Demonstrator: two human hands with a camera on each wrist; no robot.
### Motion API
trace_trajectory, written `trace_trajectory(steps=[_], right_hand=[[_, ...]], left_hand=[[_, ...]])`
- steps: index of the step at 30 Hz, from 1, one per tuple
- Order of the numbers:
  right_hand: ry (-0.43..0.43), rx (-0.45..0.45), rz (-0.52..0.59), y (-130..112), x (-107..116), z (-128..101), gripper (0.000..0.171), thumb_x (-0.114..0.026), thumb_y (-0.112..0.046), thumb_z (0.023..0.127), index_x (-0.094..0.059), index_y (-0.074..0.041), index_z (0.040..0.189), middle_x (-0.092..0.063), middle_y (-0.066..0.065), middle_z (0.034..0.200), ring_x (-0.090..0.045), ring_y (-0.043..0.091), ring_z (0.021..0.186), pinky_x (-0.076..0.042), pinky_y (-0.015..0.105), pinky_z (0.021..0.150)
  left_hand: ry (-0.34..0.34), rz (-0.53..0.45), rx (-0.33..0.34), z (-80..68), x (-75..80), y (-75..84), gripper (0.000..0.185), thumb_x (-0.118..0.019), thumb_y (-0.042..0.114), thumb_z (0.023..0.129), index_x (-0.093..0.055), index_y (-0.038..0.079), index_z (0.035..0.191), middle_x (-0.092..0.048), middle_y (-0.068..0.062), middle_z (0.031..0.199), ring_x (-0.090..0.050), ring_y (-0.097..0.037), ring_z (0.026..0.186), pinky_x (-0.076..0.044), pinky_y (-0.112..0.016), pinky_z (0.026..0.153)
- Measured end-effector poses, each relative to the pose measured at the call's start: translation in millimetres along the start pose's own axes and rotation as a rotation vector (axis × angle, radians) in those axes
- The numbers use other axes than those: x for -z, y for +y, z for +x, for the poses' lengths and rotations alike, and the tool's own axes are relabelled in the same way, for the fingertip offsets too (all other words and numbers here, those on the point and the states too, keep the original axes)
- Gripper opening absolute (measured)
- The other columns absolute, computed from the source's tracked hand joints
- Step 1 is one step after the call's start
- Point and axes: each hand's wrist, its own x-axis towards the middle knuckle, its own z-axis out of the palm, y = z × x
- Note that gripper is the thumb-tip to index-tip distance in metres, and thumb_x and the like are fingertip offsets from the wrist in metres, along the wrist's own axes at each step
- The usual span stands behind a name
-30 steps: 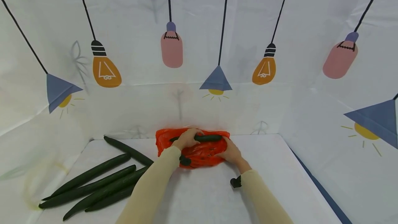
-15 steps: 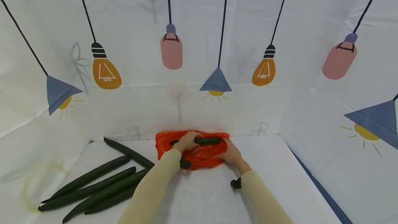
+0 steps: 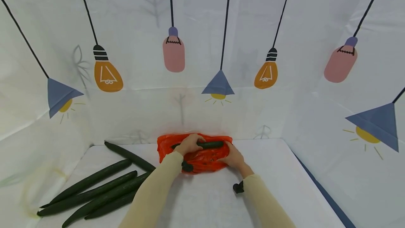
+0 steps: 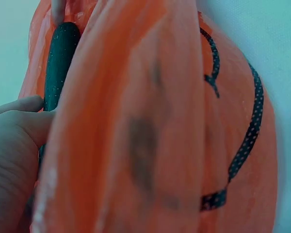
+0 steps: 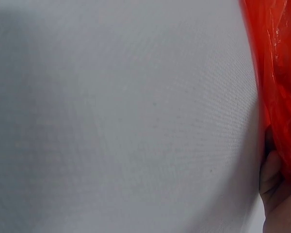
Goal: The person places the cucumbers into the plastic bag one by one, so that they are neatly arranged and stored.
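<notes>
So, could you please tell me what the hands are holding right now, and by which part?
The left hand grips a cucumber near its left end, over the orange plastic bag. The right hand holds the bag's right edge.

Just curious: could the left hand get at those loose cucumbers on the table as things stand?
Probably not right away: the left hand grips a cucumber at the orange bag. The loose cucumbers lie unobstructed beside that arm.
</notes>
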Motion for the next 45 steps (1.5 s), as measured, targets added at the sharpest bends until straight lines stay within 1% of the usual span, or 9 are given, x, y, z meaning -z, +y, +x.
trace_trajectory(steps=[7, 11, 15, 23, 28, 33, 37, 40, 45], right_hand=[[-0.012, 0.003, 0.006, -6.4, -1.4, -3.0, 0.097, -0.086, -0.038, 0.073, -0.034, -0.006, 0.149, -0.039, 0.014, 0.149, -0.038, 0.036, 0.133, -0.031, 0.055, 0.106], [-0.008, -0.009, 0.007, -6.8, 0.7, -3.1, 0.097, -0.086, -0.036, 0.073, -0.034, -0.007, 0.149, -0.039, 0.014, 0.149, -0.038, 0.035, 0.133, -0.031, 0.055, 0.106], [-0.011, -0.006, -0.004, -5.7, 1.2, -1.8, 0.096, -0.085, -0.037, 0.074, -0.033, -0.006, 0.149, -0.04, 0.014, 0.148, -0.039, 0.035, 0.132, -0.032, 0.055, 0.105], [-0.026, -0.005, 0.0, -8.0, 1.3, -0.8, 0.095, -0.085, -0.036, 0.074, -0.033, -0.007, 0.149, -0.04, 0.015, 0.148, -0.039, 0.035, 0.132, -0.032, 0.055, 0.105], [-0.03, -0.012, 0.012, -8.0, 3.8, -2.6, 0.096, -0.085, -0.037, 0.074, -0.033, -0.007, 0.149, -0.04, 0.014, 0.148, -0.038, 0.035, 0.132, -0.031, 0.056, 0.106], [-0.042, 0.001, 0.01, -8.5, 6.3, -4.0, 0.095, -0.084, -0.035, 0.076, -0.032, -0.004, 0.149, -0.04, 0.018, 0.147, -0.039, 0.037, 0.131, -0.031, 0.057, 0.105], [-0.053, -0.003, 0.009, -9.5, 7.7, -5.0, 0.094, -0.084, -0.034, 0.076, -0.031, -0.004, 0.149, -0.039, 0.018, 0.148, -0.037, 0.037, 0.132, -0.031, 0.056, 0.106], [-0.054, 0.002, 0.007, -9.6, 8.8, -5.1, 0.096, -0.084, -0.035, 0.076, -0.031, -0.003, 0.149, -0.038, 0.019, 0.148, -0.037, 0.038, 0.132, -0.031, 0.057, 0.105], [-0.072, 0.007, -0.002, -7.9, 8.5, -3.8, 0.098, -0.083, -0.038, 0.076, -0.029, -0.004, 0.15, -0.036, 0.02, 0.149, -0.036, 0.039, 0.133, -0.03, 0.057, 0.106]], left_hand=[[0.005, -0.011, 0.027, -11.7, 10.9, 0.2, 0.029, -0.073, 0.018, 0.089, -0.069, 0.018, 0.118, -0.06, 0.003, 0.115, -0.055, -0.017, 0.105, -0.047, -0.035, 0.091], [0.006, 0.003, 0.009, -18.3, 19.9, 1.6, 0.026, -0.071, 0.021, 0.091, -0.069, 0.017, 0.117, -0.06, 0.004, 0.114, -0.055, -0.016, 0.103, -0.047, -0.033, 0.09], [0.0, 0.023, -0.011, -28.8, 31.1, 4.7, 0.024, -0.069, 0.023, 0.092, -0.069, 0.017, 0.116, -0.062, 0.005, 0.111, -0.057, -0.015, 0.103, -0.047, -0.034, 0.091], [-0.028, 0.052, -0.007, -56.5, 50.3, 11.3, 0.024, -0.067, 0.02, 0.094, -0.069, 0.013, 0.116, -0.064, 0.003, 0.107, -0.057, -0.016, 0.099, -0.048, -0.035, 0.091], [-0.043, 0.085, -0.051, -74.2, 59.7, 15.9, 0.023, -0.067, 0.017, 0.094, -0.07, 0.01, 0.116, -0.064, 0.004, 0.105, -0.058, -0.015, 0.093, -0.049, -0.034, 0.088], [-0.035, 0.166, -0.075, -91.8, 68.1, 16.8, 0.02, -0.066, 0.017, 0.094, -0.071, 0.014, 0.113, -0.062, 0.007, 0.099, -0.056, -0.011, 0.088, -0.049, -0.031, 0.082], [-0.043, 0.202, -0.085, -106.5, 71.9, 15.5, 0.018, -0.066, 0.019, 0.094, -0.071, 0.015, 0.11, -0.059, 0.007, 0.094, -0.056, -0.017, 0.088, -0.047, -0.031, 0.078], [-0.05, 0.21, -0.087, -118.4, 73.1, 13.7, 0.019, -0.066, 0.02, 0.094, -0.072, 0.014, 0.111, -0.06, 0.004, 0.097, -0.056, -0.019, 0.092, -0.048, -0.032, 0.082], [-0.055, 0.222, -0.062, -139.8, 73.0, 9.7, 0.02, -0.068, 0.021, 0.093, -0.071, 0.014, 0.111, -0.062, 0.003, 0.1, -0.056, -0.015, 0.091, -0.049, -0.033, 0.084]])
